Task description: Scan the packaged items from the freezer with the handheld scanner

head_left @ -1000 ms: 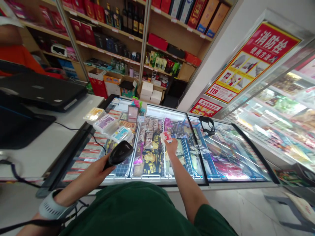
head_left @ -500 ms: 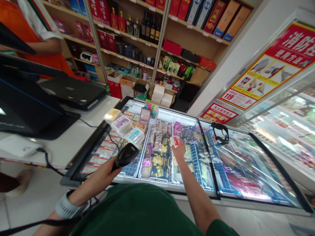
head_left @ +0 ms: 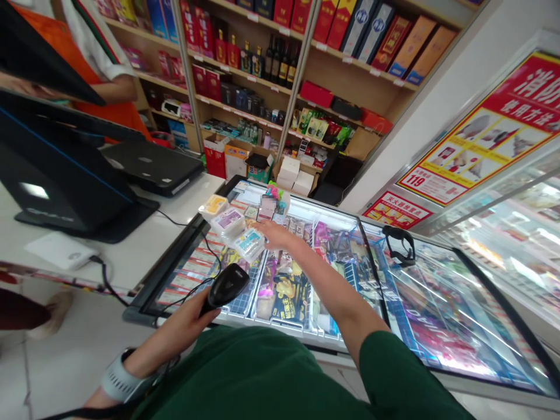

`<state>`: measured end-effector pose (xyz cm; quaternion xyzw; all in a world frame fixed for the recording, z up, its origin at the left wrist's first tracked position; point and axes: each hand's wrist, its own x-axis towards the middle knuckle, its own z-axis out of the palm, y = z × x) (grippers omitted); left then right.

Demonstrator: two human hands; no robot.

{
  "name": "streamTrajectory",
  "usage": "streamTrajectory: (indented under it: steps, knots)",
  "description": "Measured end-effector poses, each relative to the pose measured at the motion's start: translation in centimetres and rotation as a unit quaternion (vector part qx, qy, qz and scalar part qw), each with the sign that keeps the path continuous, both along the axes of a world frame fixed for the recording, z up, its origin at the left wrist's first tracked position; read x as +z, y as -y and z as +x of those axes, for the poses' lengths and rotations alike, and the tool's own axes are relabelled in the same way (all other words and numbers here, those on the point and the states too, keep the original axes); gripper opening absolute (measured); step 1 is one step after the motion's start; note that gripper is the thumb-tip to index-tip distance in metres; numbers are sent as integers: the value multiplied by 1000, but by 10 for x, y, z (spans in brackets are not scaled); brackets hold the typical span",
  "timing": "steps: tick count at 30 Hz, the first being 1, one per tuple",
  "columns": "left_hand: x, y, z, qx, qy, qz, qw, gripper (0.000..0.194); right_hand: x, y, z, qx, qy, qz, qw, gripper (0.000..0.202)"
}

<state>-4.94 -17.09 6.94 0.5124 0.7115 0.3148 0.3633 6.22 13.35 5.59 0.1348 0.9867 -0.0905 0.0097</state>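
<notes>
My left hand (head_left: 192, 321) grips a black barcode scanner (head_left: 228, 284) by its handle, its head above the glass of the display freezer (head_left: 161, 294). My right hand (head_left: 276, 235) reaches over the freezer with fingers stretched out. It is just beside a clear plastic box with a blue label (head_left: 249, 241); I cannot tell whether it touches it. Behind that lie a purple-labelled box (head_left: 228, 221) and a yellow-labelled box (head_left: 214, 205). A partly blurred phone-like item (head_left: 267, 209) with colourful decoration stands just beyond my fingertips. A small red-and-white pack (head_left: 321, 252) is partly visible past my forearm.
At left, a counter (head_left: 188, 204) carries a monitor stand (head_left: 74, 175), a flat black device (head_left: 153, 166) and a white box (head_left: 61, 252) with a cable. A person in an orange apron (head_left: 116, 116) stands behind. A black strap-like object (head_left: 399, 245) rests on the freezer's right part.
My right hand has let go of the small red-and-white pack and moved left, to the blue-labelled box. My left hand still holds the scanner. The view has shifted slightly.
</notes>
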Motion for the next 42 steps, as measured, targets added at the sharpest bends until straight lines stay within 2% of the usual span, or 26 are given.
streamTrajectory:
  steps: [5, 10, 13, 17, 21, 25, 28, 31, 34, 36, 39, 42]
  knots:
    - [-7, 11, -3, 25, 0, 15, 1000, 44, 1, -4, -22, 16, 57, 28, 998, 76]
    - [-10, 13, -6, 29, 4, 4, 1000, 41, -4, -6, -18, 25, 45, 32, 998, 69]
    - [-12, 11, -5, 17, 0, 1, 1000, 41, -9, -7, -16, 20, 33, 28, 999, 76]
    - [-7, 5, -2, 6, 8, 1, 1000, 43, -15, -9, -14, 2, 21, 23, 1000, 76]
    - [9, 1, -11, 21, 16, 0, 1000, 42, -16, -6, -11, -16, 10, 18, 1000, 68]
    - [33, -1, -39, 56, 26, 27, 998, 49, -12, 4, -1, -44, -15, 16, 999, 66]
    - [61, -4, -62, 85, 20, 47, 995, 53, -7, 14, 10, -73, -40, 18, 996, 64]
    - [98, -8, -78, 112, 19, 90, 989, 54, -4, 25, 25, -113, -78, 19, 990, 60]
    - [132, -14, -81, 140, -17, 136, 981, 50, -6, 37, 43, -170, -139, 8, 976, 56]
    - [146, -21, -77, 128, -36, 163, 978, 48, -9, 46, 56, -212, -175, 0, 961, 55]
    - [148, -34, -61, 92, -34, 180, 979, 49, -14, 59, 77, -283, -216, -6, 935, 54]
    - [129, -50, -35, 37, -18, 161, 986, 49, -18, 71, 99, -354, -237, -5, 905, 55]
